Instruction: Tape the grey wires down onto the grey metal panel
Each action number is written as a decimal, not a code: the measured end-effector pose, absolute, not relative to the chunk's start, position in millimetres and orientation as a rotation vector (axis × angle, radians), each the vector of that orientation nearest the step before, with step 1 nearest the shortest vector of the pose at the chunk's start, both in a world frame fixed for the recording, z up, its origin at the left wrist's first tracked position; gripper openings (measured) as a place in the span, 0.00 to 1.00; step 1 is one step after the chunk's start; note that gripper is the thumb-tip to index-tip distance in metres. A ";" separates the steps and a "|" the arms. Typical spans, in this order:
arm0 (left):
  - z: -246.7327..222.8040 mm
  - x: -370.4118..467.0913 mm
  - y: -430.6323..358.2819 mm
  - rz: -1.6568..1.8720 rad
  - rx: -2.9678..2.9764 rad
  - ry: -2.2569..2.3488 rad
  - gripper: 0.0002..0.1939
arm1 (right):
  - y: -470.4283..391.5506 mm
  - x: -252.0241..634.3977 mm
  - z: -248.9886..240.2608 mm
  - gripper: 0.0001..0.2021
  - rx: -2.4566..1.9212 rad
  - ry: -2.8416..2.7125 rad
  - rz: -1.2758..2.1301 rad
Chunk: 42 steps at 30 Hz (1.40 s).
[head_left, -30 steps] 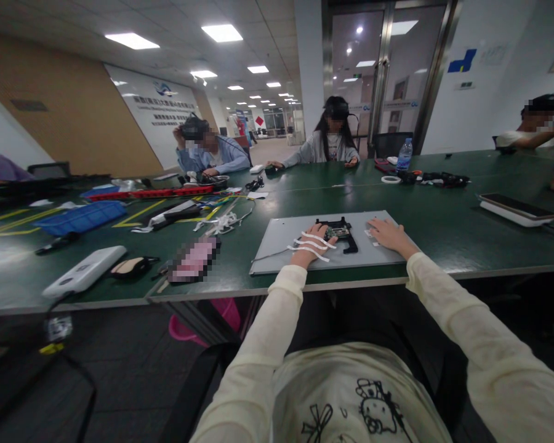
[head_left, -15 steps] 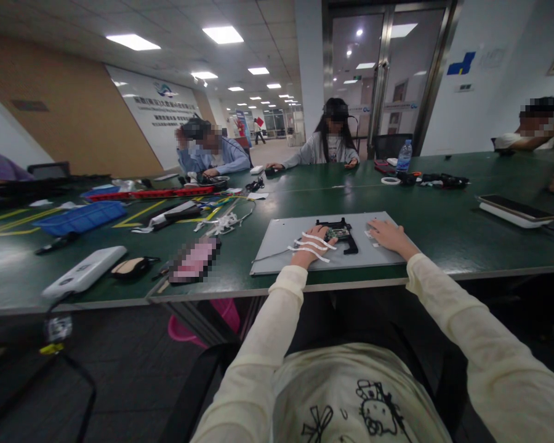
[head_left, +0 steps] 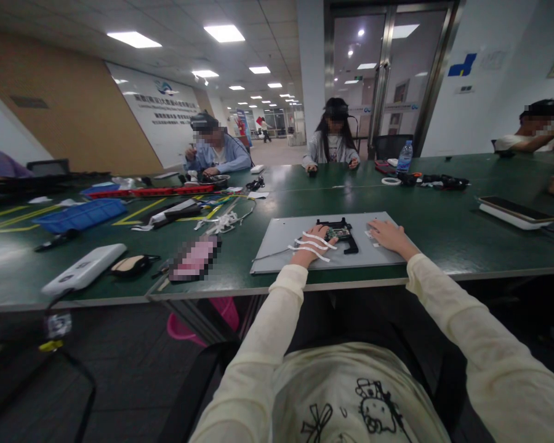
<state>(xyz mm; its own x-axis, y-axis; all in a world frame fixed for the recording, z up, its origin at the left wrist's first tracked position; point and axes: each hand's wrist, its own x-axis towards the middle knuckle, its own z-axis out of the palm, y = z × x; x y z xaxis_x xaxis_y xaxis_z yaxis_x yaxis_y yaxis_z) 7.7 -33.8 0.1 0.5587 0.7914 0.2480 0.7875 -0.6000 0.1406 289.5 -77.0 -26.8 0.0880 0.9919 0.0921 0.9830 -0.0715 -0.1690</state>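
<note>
Change: two co-workers [head_left: 224,152] opposite shift their arms; my left grip [head_left: 314,241] and right grip [head_left: 390,236] lie as before, so I judge the work here unadvanced. Circuit board [head_left: 338,234], one, at one black frame [head_left: 351,245], on one grey panel [head_left: 274,237], tabletop [head_left: 443,224] beneath. Left covers the board's left side; whether it pinches, I cannot tell. White strips [head_left: 326,259] across it, three at least. Right: empty, fingers spread on the panel.

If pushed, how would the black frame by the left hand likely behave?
The black frame lies flat on the gray panel, so it would likely slide rather than tip. Its straight edges suggest stiffness. The exposed green circuit board beside the fingers could be fragile.
</note>
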 end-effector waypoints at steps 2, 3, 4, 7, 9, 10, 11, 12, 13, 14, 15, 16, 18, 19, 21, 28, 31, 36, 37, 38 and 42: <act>0.3 7.7 -34.3 0.447 2.760 1.401 0.27 | -77.2 289.4 -26.8 0.28 -2.173 -1.995 0.075; 0.2 7.6 -34.3 0.448 2.761 1.397 0.27 | -77.3 289.4 -26.6 0.27 -2.171 -1.990 0.078; 0.0 7.6 -34.0 0.452 2.764 1.389 0.27 | -77.5 289.4 -26.5 0.27 -2.168 -1.986 0.081; -1.4 7.7 -32.3 0.467 2.782 1.372 0.27 | -77.4 289.6 -26.7 0.27 -2.156 -1.981 0.080; -2.7 7.8 -31.0 0.479 2.797 1.367 0.27 | -76.8 289.9 -27.3 0.27 -2.150 -1.986 0.068; -3.3 7.8 -30.5 0.486 2.804 1.363 0.27 | -76.5 290.2 -27.7 0.26 -2.149 -1.989 0.059; -3.9 7.8 -30.1 0.492 2.811 1.359 0.28 | -76.2 290.5 -28.2 0.26 -2.146 -1.992 0.052; -4.3 7.8 -29.9 0.497 2.818 1.355 0.28 | -76.0 290.8 -28.5 0.26 -2.142 -1.994 0.047; -4.7 7.8 -29.7 0.503 2.824 1.354 0.28 | -75.9 291.2 -28.9 0.26 -2.138 -1.994 0.043; -5.0 7.8 -29.7 0.504 2.828 1.357 0.28 | -76.0 291.5 -29.2 0.26 -2.132 -1.991 0.044; -5.3 7.8 -29.6 0.507 2.831 1.362 0.28 | -76.1 291.7 -29.5 0.26 -2.126 -1.986 0.048; -5.7 7.8 -29.5 0.509 2.835 1.366 0.28 | -76.4 291.9 -29.8 0.26 -2.120 -1.979 0.054; -6.8 7.9 -29.2 0.524 2.847 1.368 0.28 | -77.2 291.7 -30.4 0.26 -2.104 -1.957 0.061; -7.5 8.0 -28.9 0.533 2.856 1.371 0.28 | -77.7 291.4 -30.7 0.25 -2.091 -1.945 0.062; -8.7 8.4 -28.5 0.559 2.876 1.385 0.28 | -78.6 290.3 -31.2 0.24 -2.056 -1.916 0.053; -4.3 10.6 -33.0 0.603 2.936 1.332 0.28 | -79.0 291.1 -25.7 0.21 -1.746 -1.789 -0.127; -2.8 11.0 -33.2 0.620 2.951 1.253 0.26 | -80.6 291.1 -19.7 0.18 -1.586 -1.718 -0.154; -5.7 11.4 -28.5 0.662 2.955 1.186 0.22 | -95.9 262.8 -6.6 0.15 -1.371 -1.520 0.036; -6.4 11.4 -27.8 0.673 2.955 1.174 0.22 | -101.1 251.9 -4.1 0.14 -1.341 -1.510 0.088; -7.2 11.4 -27.4 0.683 2.958 1.156 0.21 | -106.6 240.0 -1.9 0.14 -1.314 -1.518 0.139; -9.3 10.9 -26.6 0.710 2.963 1.122 0.20 | -128.2 192.2 2.5 0.12 -1.204 -1.563 0.329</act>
